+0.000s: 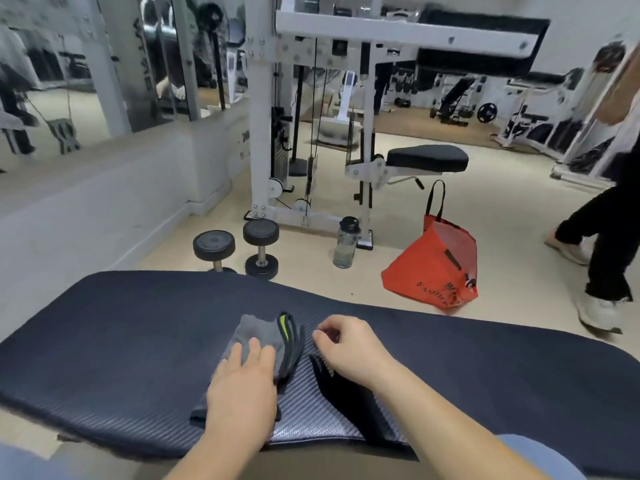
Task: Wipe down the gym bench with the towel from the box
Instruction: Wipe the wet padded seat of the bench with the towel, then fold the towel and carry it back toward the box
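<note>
Your left hand [242,386] lies flat on the folded grey towel with black edging and a lime-green stripe [266,336], just left of centre in the lower half of the frame. The fingers [254,348] are spread and pressing down, not curled around the cloth. The towel sits on the long dark navy padded gym bench with a ribbed surface [121,341], which runs across the frame from lower left to lower right. The towel's long axis runs from near your wrist up and away towards the far edge of the bench, so most of the visible cloth lies ahead of your fingertips and slightly to their right.

The towel looks soft and thick, doubled over in several layers, with the black edges fanned out on its right side.

Your right hand [349,344] hovers just right of the towel, near it but apart from it. Its fingers are loosely curled; whether they pinch anything I cannot tell. The left hand is the one already on the cloth, so the wiping stroke probably falls to it.
</note>
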Tool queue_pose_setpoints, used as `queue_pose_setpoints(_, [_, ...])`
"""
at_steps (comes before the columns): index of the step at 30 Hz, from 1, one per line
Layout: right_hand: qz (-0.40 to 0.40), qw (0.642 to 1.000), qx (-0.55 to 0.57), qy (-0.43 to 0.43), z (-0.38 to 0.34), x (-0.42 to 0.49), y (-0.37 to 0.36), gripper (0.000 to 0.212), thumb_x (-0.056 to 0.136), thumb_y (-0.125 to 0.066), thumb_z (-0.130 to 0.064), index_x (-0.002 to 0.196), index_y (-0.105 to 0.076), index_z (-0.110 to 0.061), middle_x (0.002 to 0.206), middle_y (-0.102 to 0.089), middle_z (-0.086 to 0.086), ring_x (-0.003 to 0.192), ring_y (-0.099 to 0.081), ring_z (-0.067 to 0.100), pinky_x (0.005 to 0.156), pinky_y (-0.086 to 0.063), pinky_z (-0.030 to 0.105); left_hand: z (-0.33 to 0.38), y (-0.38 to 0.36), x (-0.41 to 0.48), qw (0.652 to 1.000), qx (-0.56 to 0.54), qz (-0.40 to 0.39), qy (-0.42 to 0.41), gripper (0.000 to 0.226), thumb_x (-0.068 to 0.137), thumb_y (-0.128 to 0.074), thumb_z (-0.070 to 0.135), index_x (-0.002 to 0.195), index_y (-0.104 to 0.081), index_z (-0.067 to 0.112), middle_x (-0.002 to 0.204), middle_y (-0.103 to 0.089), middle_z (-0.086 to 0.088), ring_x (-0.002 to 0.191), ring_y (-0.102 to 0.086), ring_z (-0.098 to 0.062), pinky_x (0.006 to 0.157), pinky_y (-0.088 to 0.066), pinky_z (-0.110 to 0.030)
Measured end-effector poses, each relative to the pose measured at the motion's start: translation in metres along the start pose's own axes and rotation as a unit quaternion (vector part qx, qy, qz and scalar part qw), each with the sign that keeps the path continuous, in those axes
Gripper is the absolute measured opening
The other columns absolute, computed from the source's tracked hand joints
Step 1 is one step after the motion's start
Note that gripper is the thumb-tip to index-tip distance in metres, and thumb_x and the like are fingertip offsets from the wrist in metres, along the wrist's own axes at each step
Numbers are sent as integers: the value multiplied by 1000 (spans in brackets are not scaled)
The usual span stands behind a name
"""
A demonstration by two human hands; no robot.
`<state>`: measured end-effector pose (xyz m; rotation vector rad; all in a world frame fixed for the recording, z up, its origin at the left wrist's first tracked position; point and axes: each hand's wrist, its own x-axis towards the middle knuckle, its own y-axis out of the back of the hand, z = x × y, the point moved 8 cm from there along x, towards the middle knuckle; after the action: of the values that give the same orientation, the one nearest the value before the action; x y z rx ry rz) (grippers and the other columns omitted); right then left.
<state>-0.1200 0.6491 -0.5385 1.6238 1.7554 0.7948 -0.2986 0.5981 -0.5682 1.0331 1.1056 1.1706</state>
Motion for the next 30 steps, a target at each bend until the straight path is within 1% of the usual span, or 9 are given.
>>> queue_pose_setpoints(2, [6,1000,14,-9,5,2,10,27,94,-58,-42,94,-74,-21,88,-74,-6,85,-68,13,84,-58,37,5,6,10,999,11,29,-13,49,84,-72,26,130,-57,19,150,-55,-4,141,-49,-29,99,-54,-43])
queue_pose_setpoints(4, [5,1000,14,-24,17,6,22,28,94,-56,-44,95,-73,-22,89,-74,-7,85,-68,13,83,-58,38,17,16,26,997,10,59,-50,51,98,-51,30,147,-37,23,161,-38,4,153,-27,-20,109,-42,-35])
queue_pose_setpoints(6, [3,999,-4,-43,34,13,35,29,94,-55,-47,97,-73,-24,91,-74,-8,86,-69,13,83,-59,39,31,23,47,997,3,51,-57,54,102,-44,31,152,-27,22,163,-32,4,154,-21,-19,110,-39,-33])
queue_pose_setpoints(10, [41,997,-20,-61,62,38,62,26,97,-55,-43,104,-74,-25,96,-76,-7,92,-69,17,85,-58,37,66,14,90,997,32,5,-67,49,99,-49,27,145,-35,20,165,-29,-3,149,-30,-27,107,-42,-39])
queue_pose_setpoints(15, [127,987,-1,-95,107,66,88,30,94,-51,-45,104,-72,-27,104,-74,-9,97,-68,15,86,-57,40,145,-16,134,987,49,13,-154,46,98,-52,24,140,-37,18,168,-23,-8,153,-22,-34,117,-31,-44])
queue_pose_setpoints(20, [179,968,-68,-160,169,69,119,21,97,-54,-40,96,-71,-27,98,-69,-5,92,-64,18,74,-53,37,227,-45,136,962,21,16,-272,44,82,-71,19,122,-52,16,159,-41,-16,146,-37,-41,118,-35,-52])
queue_pose_setpoints(25, [195,956,-33,-216,194,59,141,20,98,-56,-33,91,-71,-22,95,-68,-3,91,-62,20,74,-50,36,256,-59,88,923,71,-145,-349,49,91,-48,7,138,-37,12,169,-3,-16,156,0,-40,126,-11,-53])
queue_pose_setpoints(28, [153,949,27,-275,183,19,143,21,99,-58,-31,86,-72,-22,94,-68,-4,90,-62,15,78,-49,34,244,-46,40,905,52,-172,-385,38,81,-42,7,114,-59,13,157,-43,-18,147,-35,-36,113,-43,-48])
queue_pose_setpoints(30, [109,939,89,-313,171,-8,154,26,99,-60,-28,75,-68,-22,82,-69,-9,79,-62,9,75,-48,31,230,-31,14,909,7,-218,-357,26,75,-48,6,96,-56,19,131,-69,-12,122,-66,-33,84,-61,-40])
